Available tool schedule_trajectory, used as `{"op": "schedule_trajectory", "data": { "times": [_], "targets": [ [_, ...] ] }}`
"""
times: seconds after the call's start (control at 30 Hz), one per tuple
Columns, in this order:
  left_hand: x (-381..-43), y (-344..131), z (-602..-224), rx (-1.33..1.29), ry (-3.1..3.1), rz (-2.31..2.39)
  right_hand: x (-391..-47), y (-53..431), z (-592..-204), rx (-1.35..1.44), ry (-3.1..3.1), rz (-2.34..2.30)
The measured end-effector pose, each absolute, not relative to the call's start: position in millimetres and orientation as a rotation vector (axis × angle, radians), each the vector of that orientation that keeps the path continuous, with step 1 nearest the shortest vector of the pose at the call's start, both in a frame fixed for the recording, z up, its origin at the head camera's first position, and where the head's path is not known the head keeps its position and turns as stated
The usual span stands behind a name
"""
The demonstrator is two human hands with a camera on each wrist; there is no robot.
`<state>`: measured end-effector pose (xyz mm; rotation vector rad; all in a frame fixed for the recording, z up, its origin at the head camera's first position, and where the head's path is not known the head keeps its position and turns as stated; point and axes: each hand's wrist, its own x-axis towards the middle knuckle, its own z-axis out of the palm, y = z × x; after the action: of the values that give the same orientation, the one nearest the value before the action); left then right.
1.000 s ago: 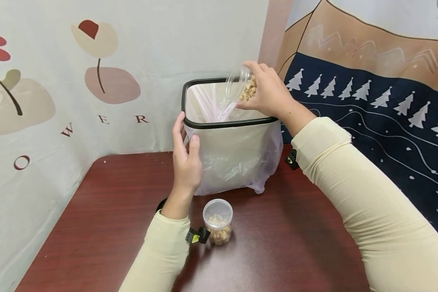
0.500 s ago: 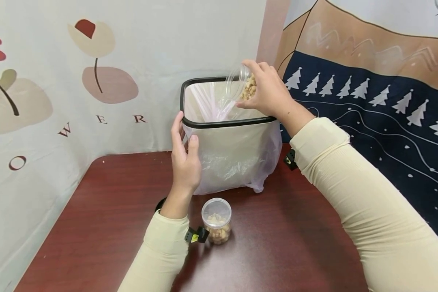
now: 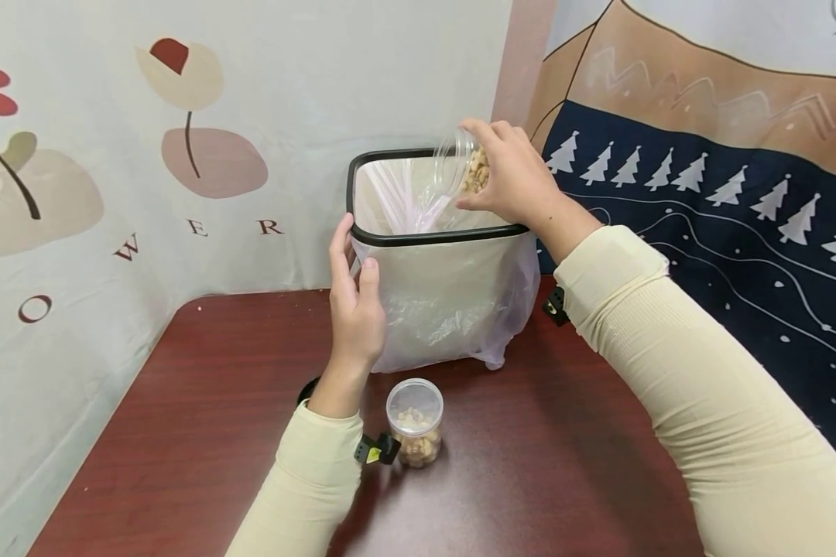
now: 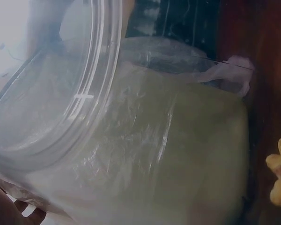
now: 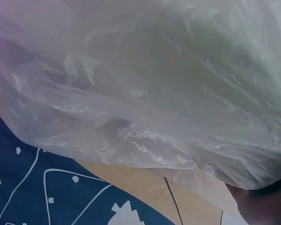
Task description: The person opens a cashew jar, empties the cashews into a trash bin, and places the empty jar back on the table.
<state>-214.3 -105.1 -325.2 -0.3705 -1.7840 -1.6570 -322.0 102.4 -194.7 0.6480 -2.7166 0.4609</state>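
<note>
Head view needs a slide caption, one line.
Right hand holding a tilted jar of nuts over a lined bin, left hand at its side, second jar in front.

It was an indoor corner; whether it belonged to a home or a studio could not be told. Flower-printed sheeting (image 3: 286,93) with lettering hung behind the table (image 3: 237,356) and down its left, and a tree-printed sheet (image 3: 710,255) hung to its right. On the table stood household goods: a bag-lined bin (image 3: 446,294) and a clear nut jar (image 3: 419,445).
</note>
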Motion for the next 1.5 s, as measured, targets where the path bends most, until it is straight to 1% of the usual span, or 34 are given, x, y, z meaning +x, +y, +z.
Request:
{"op": "schedule_trajectory", "data": {
  "times": [0.53,0.8,0.93,1.03,1.27,1.5],
  "targets": [
    [-214.1,-104.6,-324.0,-0.375,-1.775,-1.668,-322.8,101.5,-193.4,0.686,-2.719,0.397],
    [-193.9,-96.4,-301.9,-0.338,-1.823,-1.711,-322.1,103.8,-193.6,0.692,-2.71,0.377],
    [-188.9,-95.0,-297.6,-0.332,-1.821,-1.709,-322.5,103.4,-193.8,0.702,-2.707,0.358],
    [-189.4,-95.3,-297.9,-0.331,-1.821,-1.701,-322.9,102.7,-193.5,0.704,-2.708,0.338],
    [-212.4,-102.8,-321.9,-0.346,-1.798,-1.672,-322.8,100.8,-193.0,0.719,-2.703,0.29],
    [-213.5,-104.1,-323.7,-0.349,-1.794,-1.664,-321.2,99.2,-192.8,0.733,-2.693,0.262]
  ]
}}
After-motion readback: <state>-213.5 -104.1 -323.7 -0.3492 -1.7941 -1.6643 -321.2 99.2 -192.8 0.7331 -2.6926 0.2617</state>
